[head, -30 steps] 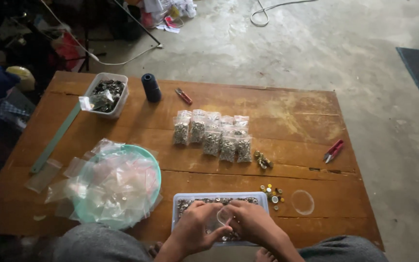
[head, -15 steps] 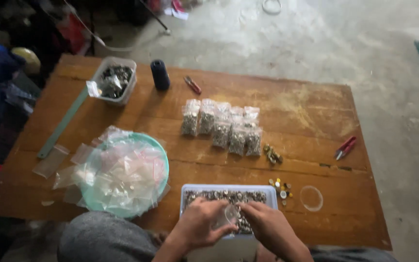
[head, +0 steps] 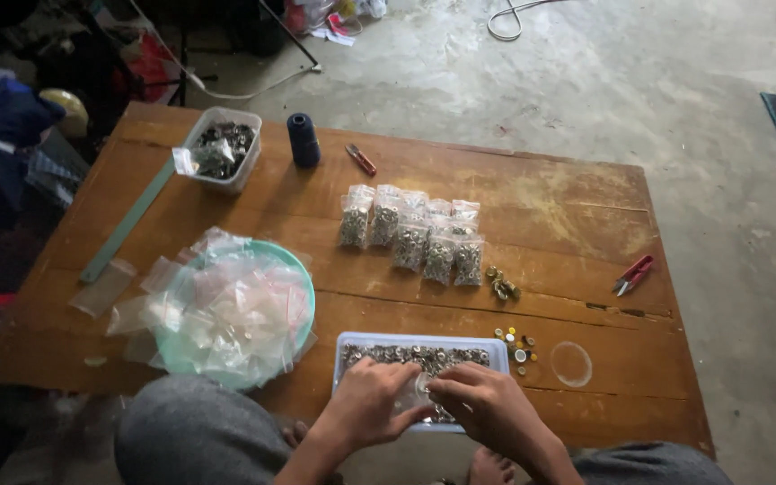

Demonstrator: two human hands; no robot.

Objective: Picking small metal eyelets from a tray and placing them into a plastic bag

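Clear plastic, a small bag [head: 417,392], sits pinched between my left hand [head: 372,404] and right hand [head: 487,406], both curled narrow around its mouth. They work over the shallow tray [head: 500,352] of small metal fittings at the near edge of the wooden table [head: 568,207]. Step in hand, by my judgement: filling one bag from the tray. Filled bags [head: 412,235] stand in a row at mid-table; empty bags heap in the green bowl [head: 303,274] toward the near left corner. Loose fittings [head: 517,344] lie just right of the tray. Next move likely calls for a steady pinch to keep the mouth open, then sealing.
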